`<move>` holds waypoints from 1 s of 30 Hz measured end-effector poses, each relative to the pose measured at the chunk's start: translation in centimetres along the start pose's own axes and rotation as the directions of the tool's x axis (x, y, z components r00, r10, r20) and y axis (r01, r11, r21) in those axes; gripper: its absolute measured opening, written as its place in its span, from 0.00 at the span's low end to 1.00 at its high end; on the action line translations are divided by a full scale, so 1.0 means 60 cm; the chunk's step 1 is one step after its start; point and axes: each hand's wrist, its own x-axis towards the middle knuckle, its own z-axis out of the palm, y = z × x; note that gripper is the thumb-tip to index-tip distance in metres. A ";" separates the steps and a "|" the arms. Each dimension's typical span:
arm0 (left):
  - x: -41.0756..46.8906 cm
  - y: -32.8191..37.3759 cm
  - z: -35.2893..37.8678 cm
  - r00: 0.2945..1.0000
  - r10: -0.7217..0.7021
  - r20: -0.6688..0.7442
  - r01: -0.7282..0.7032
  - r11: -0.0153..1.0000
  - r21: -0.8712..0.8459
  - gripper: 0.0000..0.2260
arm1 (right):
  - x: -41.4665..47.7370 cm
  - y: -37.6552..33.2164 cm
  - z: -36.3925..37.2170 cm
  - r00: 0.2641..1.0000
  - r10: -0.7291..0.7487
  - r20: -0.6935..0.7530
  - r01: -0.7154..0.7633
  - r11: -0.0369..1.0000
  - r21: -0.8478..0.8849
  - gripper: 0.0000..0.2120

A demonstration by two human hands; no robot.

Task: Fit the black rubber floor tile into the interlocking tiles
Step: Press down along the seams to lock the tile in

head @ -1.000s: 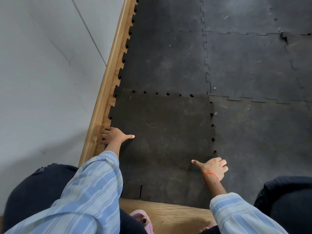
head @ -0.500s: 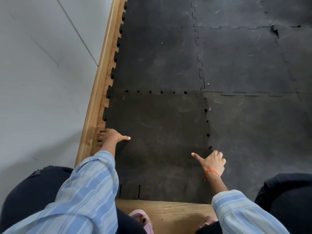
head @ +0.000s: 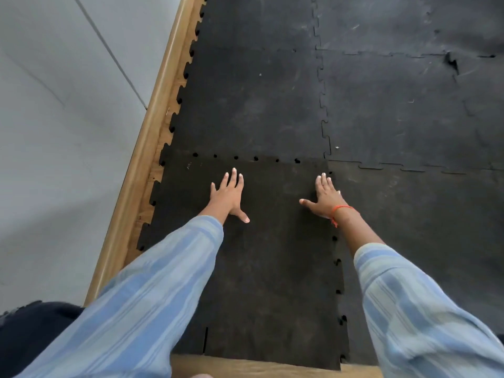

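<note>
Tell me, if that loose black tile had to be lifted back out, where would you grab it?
Probably at the near edge of the black rubber floor tile, coming from the person's side. That edge lies over bare wooden floor and locks into nothing, while the far and right edges meet neighbouring tiles. Both the left hand and right hand lie flat on top, gripping nothing.

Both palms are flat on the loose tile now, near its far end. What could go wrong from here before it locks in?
1. Small open holes still show along the far seam and the right seam of the tile: pressing may leave tabs unseated or riding up.
2. The right hand lies right at the right seam, so fingers could get pinched as tabs drop in.
3. The left hand pushes forward; the tile may buckle rather than slide home.
</note>
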 end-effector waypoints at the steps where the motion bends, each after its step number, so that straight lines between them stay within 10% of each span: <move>1: 0.009 0.001 -0.006 1.000 0.000 -0.003 0.000 1.000 0.020 0.61 | 0.014 0.003 -0.006 1.000 -0.022 0.008 0.022 0.998 -0.051 0.44; 20: 0.077 0.017 -0.027 0.995 -0.051 0.087 0.043 0.995 0.086 0.72 | 0.084 -0.037 -0.047 0.979 0.076 0.191 -0.008 0.943 -0.333 0.51; 25: 0.091 0.016 -0.028 0.992 -0.054 0.113 0.046 0.997 0.068 0.73 | 0.110 -0.126 -0.054 0.963 -0.253 0.094 0.270 0.920 -0.283 0.38; 30: 0.090 -0.003 -0.023 0.997 0.000 0.080 -0.004 0.998 0.056 0.72 | 0.105 -0.156 0.020 0.971 -0.237 0.019 0.220 0.866 -0.449 0.38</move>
